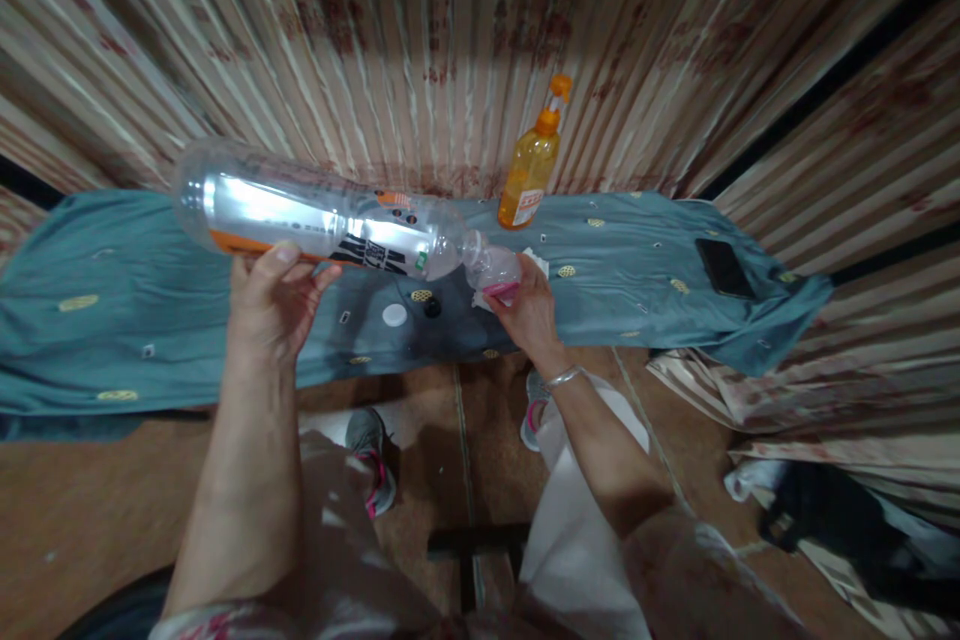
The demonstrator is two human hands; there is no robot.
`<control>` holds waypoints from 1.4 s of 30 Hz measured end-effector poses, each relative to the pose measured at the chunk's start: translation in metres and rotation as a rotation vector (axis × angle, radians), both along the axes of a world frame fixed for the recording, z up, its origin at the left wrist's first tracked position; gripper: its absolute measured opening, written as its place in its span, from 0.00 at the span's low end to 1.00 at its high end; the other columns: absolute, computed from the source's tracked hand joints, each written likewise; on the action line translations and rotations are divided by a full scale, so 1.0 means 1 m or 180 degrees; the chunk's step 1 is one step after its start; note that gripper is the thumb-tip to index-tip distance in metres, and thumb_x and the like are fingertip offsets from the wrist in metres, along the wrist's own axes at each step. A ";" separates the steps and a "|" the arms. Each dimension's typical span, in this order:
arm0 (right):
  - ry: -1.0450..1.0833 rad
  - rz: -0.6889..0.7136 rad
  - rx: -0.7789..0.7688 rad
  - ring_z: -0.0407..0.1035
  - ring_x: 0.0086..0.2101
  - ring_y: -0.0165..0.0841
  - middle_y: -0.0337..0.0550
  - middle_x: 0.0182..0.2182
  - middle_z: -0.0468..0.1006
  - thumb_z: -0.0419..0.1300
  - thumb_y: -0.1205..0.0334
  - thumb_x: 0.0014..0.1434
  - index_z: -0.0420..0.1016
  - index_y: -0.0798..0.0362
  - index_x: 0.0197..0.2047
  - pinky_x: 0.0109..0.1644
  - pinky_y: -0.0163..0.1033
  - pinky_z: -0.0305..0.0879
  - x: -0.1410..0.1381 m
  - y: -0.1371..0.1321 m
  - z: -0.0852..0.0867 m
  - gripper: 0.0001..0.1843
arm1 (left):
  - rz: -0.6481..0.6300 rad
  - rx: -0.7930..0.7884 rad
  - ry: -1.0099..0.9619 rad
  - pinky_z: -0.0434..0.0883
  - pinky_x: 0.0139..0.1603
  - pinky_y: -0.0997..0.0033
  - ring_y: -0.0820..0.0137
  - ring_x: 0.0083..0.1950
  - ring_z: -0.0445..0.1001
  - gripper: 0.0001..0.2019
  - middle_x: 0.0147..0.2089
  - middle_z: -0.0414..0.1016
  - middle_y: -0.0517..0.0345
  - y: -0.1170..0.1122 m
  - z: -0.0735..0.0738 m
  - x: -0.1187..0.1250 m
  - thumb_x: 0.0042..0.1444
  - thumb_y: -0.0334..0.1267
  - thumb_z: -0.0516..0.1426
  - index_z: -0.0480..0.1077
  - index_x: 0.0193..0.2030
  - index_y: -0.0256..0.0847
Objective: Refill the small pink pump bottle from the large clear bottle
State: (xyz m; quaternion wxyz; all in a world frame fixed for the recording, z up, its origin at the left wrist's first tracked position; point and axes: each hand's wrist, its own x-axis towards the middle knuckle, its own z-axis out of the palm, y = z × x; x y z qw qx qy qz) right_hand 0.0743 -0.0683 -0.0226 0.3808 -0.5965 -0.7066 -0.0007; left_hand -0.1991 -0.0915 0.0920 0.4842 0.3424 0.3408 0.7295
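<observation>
Over teal cloth (637, 260), left hand (270, 305) holds bottle (300, 215) sideways toward right hand (529, 310).

I make out a thin silver bangle (564, 377) just behind the fingers of the right hand (531, 318), pale loose clothing (577, 520), perhaps trousers, and grey shoes (373, 455) with pink trim.

Left hand (274, 305) raised, palm up, thumb and fingers curled shut in a grip from below; left forearm (240, 480) bare, running straight up from the body. Right hand (529, 305) level with it, well apart, fingers pinched closed, wrist bent inward; right forearm (607, 450) angled in from the right.
</observation>
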 end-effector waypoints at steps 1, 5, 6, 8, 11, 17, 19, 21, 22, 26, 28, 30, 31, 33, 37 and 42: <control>0.0002 0.0004 -0.0007 0.61 0.57 0.49 0.64 0.55 0.67 0.61 0.48 0.55 0.53 0.62 0.61 0.61 0.57 0.59 0.000 0.000 0.000 0.39 | 0.0020 0.0002 -0.0001 0.76 0.24 0.79 0.77 0.21 0.70 0.18 0.21 0.72 0.64 0.000 0.000 0.000 0.28 0.35 0.69 0.68 0.27 0.38; -0.0014 0.0011 -0.0013 0.60 0.58 0.49 0.66 0.56 0.66 0.61 0.49 0.56 0.52 0.64 0.61 0.61 0.57 0.59 0.000 0.000 -0.001 0.39 | 0.0064 -0.0017 -0.0007 0.76 0.23 0.78 0.77 0.20 0.69 0.19 0.18 0.69 0.66 -0.001 0.001 0.001 0.27 0.36 0.70 0.68 0.27 0.38; -0.0015 0.0005 -0.0006 0.60 0.58 0.49 0.66 0.56 0.66 0.61 0.49 0.56 0.52 0.63 0.61 0.61 0.57 0.59 0.000 0.000 -0.001 0.39 | 0.0049 -0.0016 -0.0003 0.76 0.23 0.78 0.77 0.20 0.70 0.19 0.18 0.70 0.66 -0.001 0.002 0.001 0.27 0.36 0.70 0.67 0.26 0.38; -0.0016 -0.0005 0.0016 0.60 0.58 0.49 0.65 0.56 0.65 0.60 0.47 0.56 0.52 0.62 0.62 0.60 0.57 0.59 0.000 0.000 -0.002 0.39 | 0.0014 0.0005 0.0006 0.76 0.24 0.78 0.77 0.21 0.71 0.19 0.19 0.70 0.66 -0.001 0.002 0.002 0.27 0.36 0.70 0.67 0.26 0.38; -0.0028 0.0001 0.0039 0.60 0.58 0.49 0.64 0.57 0.65 0.60 0.47 0.56 0.52 0.62 0.62 0.60 0.57 0.59 0.000 0.000 -0.002 0.39 | 0.0002 0.0028 0.0003 0.77 0.24 0.78 0.76 0.22 0.71 0.20 0.19 0.70 0.67 -0.002 0.003 0.002 0.27 0.35 0.70 0.69 0.29 0.39; -0.0030 0.0038 0.0057 0.61 0.57 0.49 0.64 0.55 0.67 0.60 0.47 0.56 0.53 0.63 0.61 0.61 0.57 0.59 0.000 0.001 -0.003 0.39 | 0.0078 -0.0056 -0.0052 0.77 0.23 0.78 0.76 0.21 0.71 0.20 0.20 0.72 0.64 -0.001 0.002 0.001 0.24 0.35 0.70 0.68 0.26 0.37; -0.0016 0.0044 0.0074 0.61 0.57 0.49 0.63 0.55 0.67 0.59 0.47 0.56 0.53 0.62 0.62 0.61 0.58 0.59 0.000 0.001 -0.003 0.39 | 0.0063 -0.0038 -0.0028 0.77 0.24 0.77 0.75 0.22 0.71 0.19 0.19 0.70 0.65 -0.001 0.001 0.001 0.26 0.35 0.70 0.69 0.28 0.38; -0.0015 0.0048 0.0093 0.61 0.57 0.49 0.64 0.55 0.67 0.58 0.46 0.57 0.52 0.62 0.62 0.61 0.58 0.58 0.000 0.001 -0.003 0.39 | 0.0037 -0.0017 -0.0021 0.77 0.25 0.77 0.75 0.22 0.71 0.19 0.19 0.69 0.66 -0.001 0.001 0.000 0.27 0.34 0.70 0.69 0.28 0.38; -0.0016 0.0049 0.0101 0.61 0.57 0.49 0.64 0.55 0.67 0.58 0.46 0.57 0.53 0.63 0.62 0.61 0.58 0.58 0.000 0.001 -0.003 0.39 | 0.0030 -0.0011 -0.0026 0.77 0.24 0.78 0.75 0.22 0.71 0.19 0.20 0.70 0.65 -0.001 0.000 -0.001 0.27 0.34 0.69 0.69 0.28 0.38; -0.0003 0.0039 0.0085 0.60 0.57 0.48 0.65 0.55 0.66 0.57 0.45 0.57 0.52 0.63 0.62 0.61 0.57 0.58 0.000 0.001 -0.003 0.39 | 0.0045 0.0024 -0.0027 0.77 0.25 0.77 0.75 0.24 0.72 0.18 0.22 0.72 0.63 -0.001 0.000 -0.001 0.29 0.34 0.69 0.68 0.29 0.38; -0.0001 0.0036 0.0071 0.60 0.58 0.48 0.65 0.56 0.66 0.58 0.45 0.57 0.52 0.63 0.62 0.61 0.57 0.58 0.000 0.001 -0.002 0.40 | 0.0047 0.0049 -0.0001 0.77 0.25 0.77 0.75 0.24 0.72 0.18 0.19 0.68 0.66 -0.001 0.000 0.000 0.29 0.34 0.69 0.68 0.29 0.39; -0.0009 0.0047 0.0071 0.60 0.58 0.49 0.65 0.56 0.65 0.58 0.45 0.57 0.51 0.63 0.63 0.61 0.57 0.58 0.000 0.001 -0.002 0.41 | 0.0052 0.0083 0.0004 0.77 0.25 0.77 0.75 0.22 0.71 0.18 0.16 0.63 0.69 -0.002 0.002 0.001 0.29 0.34 0.69 0.68 0.29 0.40; -0.0013 0.0055 0.0078 0.59 0.58 0.49 0.65 0.57 0.65 0.58 0.45 0.57 0.50 0.63 0.63 0.61 0.57 0.59 0.000 0.001 -0.002 0.41 | 0.0050 0.0096 -0.0001 0.77 0.24 0.76 0.75 0.22 0.70 0.18 0.15 0.62 0.70 -0.002 0.002 0.002 0.29 0.33 0.69 0.68 0.28 0.40; -0.0023 0.0079 0.0101 0.59 0.59 0.49 0.66 0.58 0.64 0.58 0.46 0.57 0.48 0.65 0.65 0.61 0.57 0.59 0.000 0.001 -0.002 0.43 | 0.0066 0.0094 -0.0015 0.77 0.24 0.76 0.75 0.22 0.70 0.18 0.15 0.62 0.70 -0.002 0.003 0.002 0.29 0.34 0.69 0.68 0.28 0.40; -0.0025 0.0092 0.0124 0.59 0.59 0.49 0.68 0.59 0.62 0.58 0.46 0.57 0.45 0.66 0.65 0.61 0.57 0.59 0.000 0.001 -0.002 0.45 | 0.0066 0.0043 0.0009 0.77 0.24 0.77 0.77 0.21 0.70 0.17 0.18 0.67 0.67 -0.002 0.002 0.001 0.29 0.35 0.69 0.68 0.27 0.38; 0.0004 0.0071 0.0091 0.59 0.59 0.49 0.67 0.58 0.64 0.59 0.46 0.56 0.48 0.65 0.64 0.61 0.57 0.59 0.000 0.002 -0.005 0.43 | 0.0104 0.0021 -0.0014 0.77 0.24 0.75 0.75 0.22 0.71 0.19 0.19 0.69 0.65 -0.001 0.001 0.001 0.27 0.34 0.70 0.68 0.28 0.37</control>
